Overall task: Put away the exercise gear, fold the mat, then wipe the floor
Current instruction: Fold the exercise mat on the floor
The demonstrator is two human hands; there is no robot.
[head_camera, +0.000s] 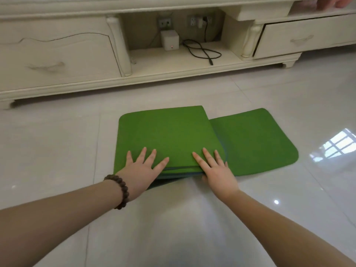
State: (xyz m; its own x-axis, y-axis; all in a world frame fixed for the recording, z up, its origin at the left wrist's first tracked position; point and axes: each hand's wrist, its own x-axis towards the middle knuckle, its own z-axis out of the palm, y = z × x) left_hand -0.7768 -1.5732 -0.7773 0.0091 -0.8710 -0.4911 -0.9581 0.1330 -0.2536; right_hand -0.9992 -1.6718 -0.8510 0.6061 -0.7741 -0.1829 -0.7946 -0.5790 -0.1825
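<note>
A green exercise mat [169,132] lies folded in several layers on the pale tiled floor, with one single layer spread out flat to the right. My left hand [142,166], with a bead bracelet on the wrist, rests flat on the stack's near left edge, fingers straight and spread. On the near right corner of the stack lies my right hand [217,170], fingers straight on top; its thumb is tucked at the mat's front edge, partly hidden.
A cream TV cabinet [57,60] runs along the back, with a drawer [308,35] at the right. Its open middle bay holds a small white box [170,39], wall sockets and a loose black cable [202,51]. Glossy floor tiles [183,218] surround the mat.
</note>
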